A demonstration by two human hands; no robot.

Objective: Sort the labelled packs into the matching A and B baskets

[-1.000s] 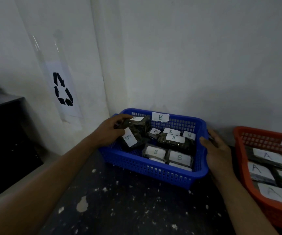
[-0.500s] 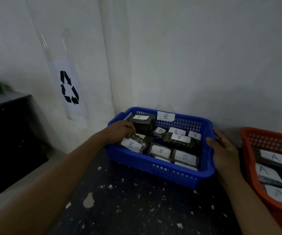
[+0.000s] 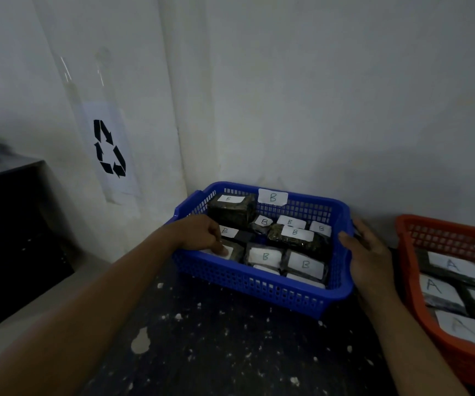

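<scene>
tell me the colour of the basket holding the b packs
Blue basket, seen in the head view.

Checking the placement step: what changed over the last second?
The left hand lowered the tilted B pack into the blue basket's front-left corner; it now lies flat, fingers touching its label. The right hand kept holding the basket's right rim; orange basket unchanged.
</scene>
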